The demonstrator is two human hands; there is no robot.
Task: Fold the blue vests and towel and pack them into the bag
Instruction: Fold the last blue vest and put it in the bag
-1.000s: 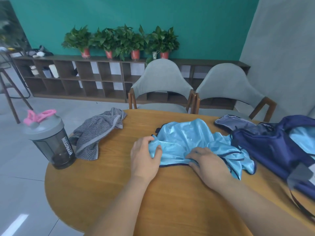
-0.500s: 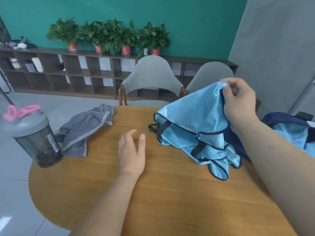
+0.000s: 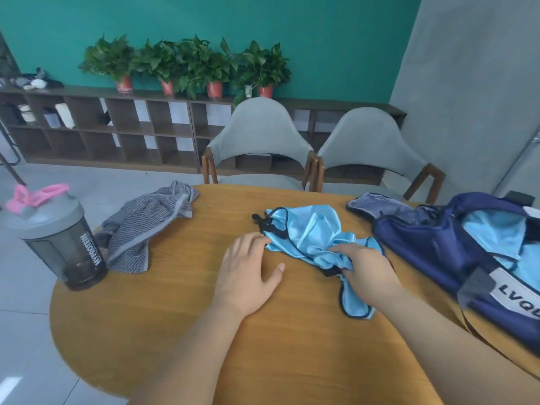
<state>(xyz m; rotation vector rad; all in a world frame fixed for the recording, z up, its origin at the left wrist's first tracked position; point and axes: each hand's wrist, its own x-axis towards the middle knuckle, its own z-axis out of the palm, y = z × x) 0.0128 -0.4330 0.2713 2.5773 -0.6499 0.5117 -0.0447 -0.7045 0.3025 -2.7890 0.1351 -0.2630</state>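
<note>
Our left grip (image 3: 248, 273) lies flat on the tabletop (image 3: 292, 352), released, with the fingers straight and the thumb spread to the right. Its fingertips touch the near-left edge of the vest (image 3: 309, 229), just below the black straps at that corner. Our right grip (image 3: 368, 267) is clenched on the vest's near-right part, the fingers curled into bunched cloth.

The vest is light blue and shiny with dark trim. It lies crumpled near the middle of the tabletop, between our two grips and the far edge. One loop of it trails toward us past the right grip and ends in a dark-edged fold on the wood.

The bag (image 3: 432, 244) is navy and sits at the right of the tabletop, just beside the vest, with its flap thrown open toward the far edge. Inside its mouth we see blue cloth (image 3: 496, 232) of the same light colour. A white label on the bag's near side shows letters, cut off by the picture's edge.

The towel (image 3: 146, 229) is grey and striped, and it lies unfolded at the far left, partly hanging over the rim. A dark bottle (image 3: 58, 247) with a grey lid and pink loop stands left of the towel, close to it. Two grey chairs (image 3: 260, 133) stand behind the tabletop. Beyond them a low shelf (image 3: 117, 127) carries potted plants (image 3: 187, 62) against a green wall.
</note>
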